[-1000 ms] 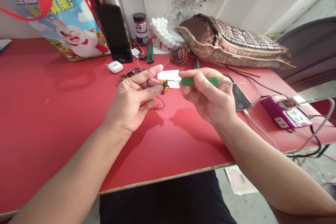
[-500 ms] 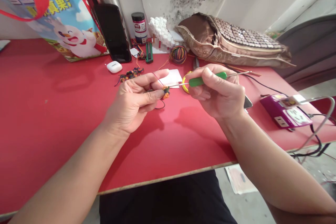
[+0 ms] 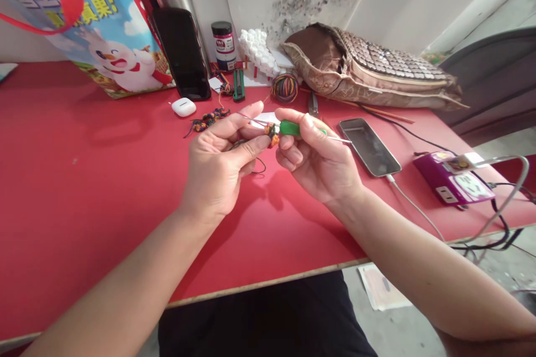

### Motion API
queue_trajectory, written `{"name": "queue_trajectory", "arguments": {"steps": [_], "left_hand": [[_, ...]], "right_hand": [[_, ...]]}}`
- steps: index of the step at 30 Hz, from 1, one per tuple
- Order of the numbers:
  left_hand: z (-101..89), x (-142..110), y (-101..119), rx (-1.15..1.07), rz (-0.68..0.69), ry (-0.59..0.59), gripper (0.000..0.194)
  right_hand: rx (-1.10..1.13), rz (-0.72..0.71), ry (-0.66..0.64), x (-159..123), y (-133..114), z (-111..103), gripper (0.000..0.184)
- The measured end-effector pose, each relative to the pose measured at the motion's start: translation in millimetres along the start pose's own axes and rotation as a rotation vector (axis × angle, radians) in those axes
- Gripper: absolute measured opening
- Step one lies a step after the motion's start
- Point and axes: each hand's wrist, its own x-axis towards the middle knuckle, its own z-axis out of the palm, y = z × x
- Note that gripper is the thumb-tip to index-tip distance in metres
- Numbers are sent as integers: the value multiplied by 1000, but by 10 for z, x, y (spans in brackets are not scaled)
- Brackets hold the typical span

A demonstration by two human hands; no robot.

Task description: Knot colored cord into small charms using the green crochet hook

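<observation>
Between the thumb and fingers of my left hand (image 3: pixel 218 159) is a small multicoloured crochet piece (image 3: pixel 273 135), orange and dark green. A strand of yarn runs over my raised left index finger. My right hand (image 3: pixel 320 159) grips a crochet hook (image 3: pixel 290 128) by its green handle, close beside the piece; its thin metal rear end points right. The hook's working tip is hidden at the crochet piece. A dark loop of yarn (image 3: pixel 260 167) hangs below my left fingers. Behind my hands lie a ball of variegated yarn (image 3: pixel 285 88) and another crocheted strip (image 3: pixel 211 119).
A phone on a cable (image 3: pixel 371 148) and a purple power socket (image 3: pixel 454 178) are at right. Along the wall stand a cartoon bag (image 3: pixel 125 61), an upright phone (image 3: pixel 182 53), a jar (image 3: pixel 224 47) and a brown cushion (image 3: pixel 377 67). A white earbud case (image 3: pixel 183 107) lies at left.
My right hand has moved left with the hook, bringing its handle up close to the crochet piece. My left hand has shifted slightly right. The phone at right is now uncovered.
</observation>
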Motion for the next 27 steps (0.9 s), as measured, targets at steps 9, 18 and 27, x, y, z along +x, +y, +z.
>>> {"name": "queue_trajectory", "arguments": {"steps": [9,18,27], "left_hand": [[-25,25,25,59,41,11,22],[-2,3,6,106,77,55,19],[-8,-8,-9,55,79,109,39]], "right_hand": [[44,49,-21,-17,-6,-8,24],[-48,-40,33,-66,-24,46,24],[-340,-326,31,-168,7,65,20]]}}
